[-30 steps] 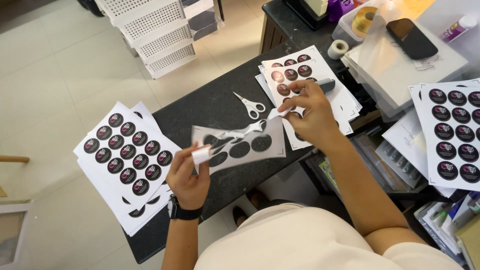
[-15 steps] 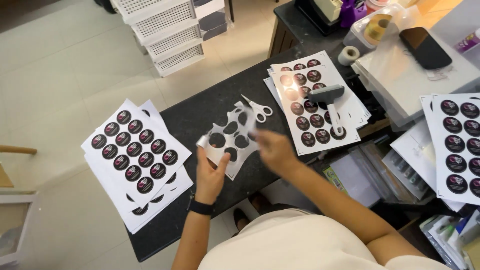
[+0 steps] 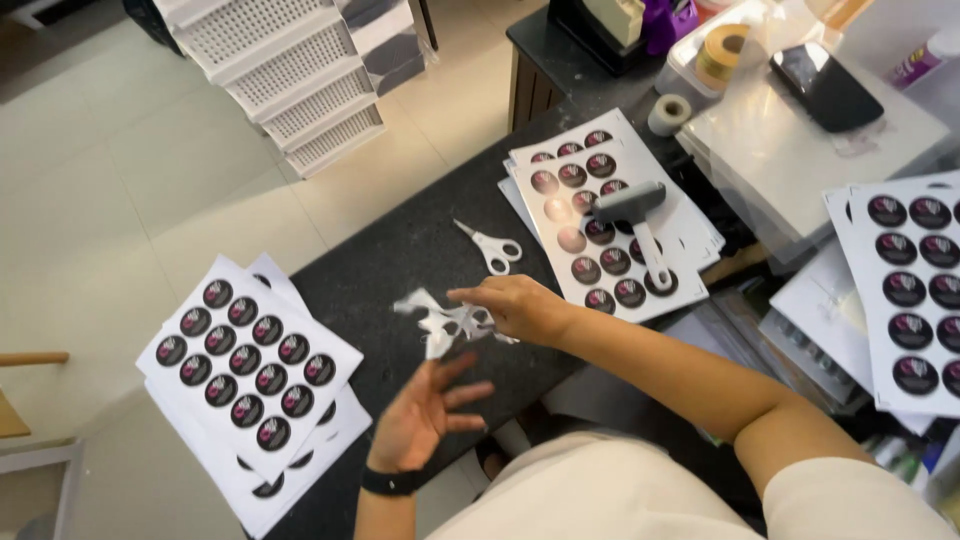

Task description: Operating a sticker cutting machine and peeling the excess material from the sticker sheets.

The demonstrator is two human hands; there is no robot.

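My right hand [image 3: 520,305] pinches a crumpled clear film scrap with round holes [image 3: 440,320] above the dark table [image 3: 400,245]. My left hand [image 3: 425,415] hovers just below the scrap, palm up, fingers spread and holding nothing. A stack of white sheets with round dark stickers [image 3: 250,365] lies at the table's left end. Another sticker sheet stack [image 3: 600,220] lies at the right with a grey hand roller [image 3: 640,225] resting on it. Small white scissors [image 3: 490,245] lie between the two stacks.
White perforated plastic drawers [image 3: 290,70] stand on the tiled floor at top left. More sticker sheets [image 3: 915,290] lie far right. A clear box lid [image 3: 800,130] carries a black phone [image 3: 822,85]; tape rolls [image 3: 670,113] sit nearby.
The film scrap, stretched flat between both hands a second ago, is now crumpled in my right hand alone. My left hand has let go and dropped below it, fingers spread.
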